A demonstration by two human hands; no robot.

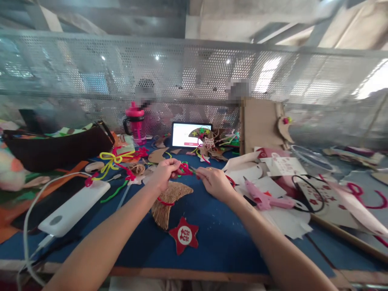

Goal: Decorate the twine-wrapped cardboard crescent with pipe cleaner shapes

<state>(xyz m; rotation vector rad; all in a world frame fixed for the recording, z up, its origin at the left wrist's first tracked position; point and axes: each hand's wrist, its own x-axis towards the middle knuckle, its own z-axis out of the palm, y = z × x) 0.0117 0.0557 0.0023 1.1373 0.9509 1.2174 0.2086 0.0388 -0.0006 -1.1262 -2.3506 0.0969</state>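
The left hand [165, 171] pinched a red-and-green piece [184, 169], the right hand's [214, 182] grip beside it being indeterminable; the fibrous crescent [178, 191] below, already red-banded, and the emblem-bearing star [183, 223] lay unjoined.

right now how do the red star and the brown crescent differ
The red star has straight-edged points; the brown crescent is curved and tapers to tips. The star bears a white round patch with red markings, while the crescent has a rough, ridged surface and a red strip across it. The crescent is the larger of the two, and the star lies nearer the table's front edge. Both lie on the blue tabletop.
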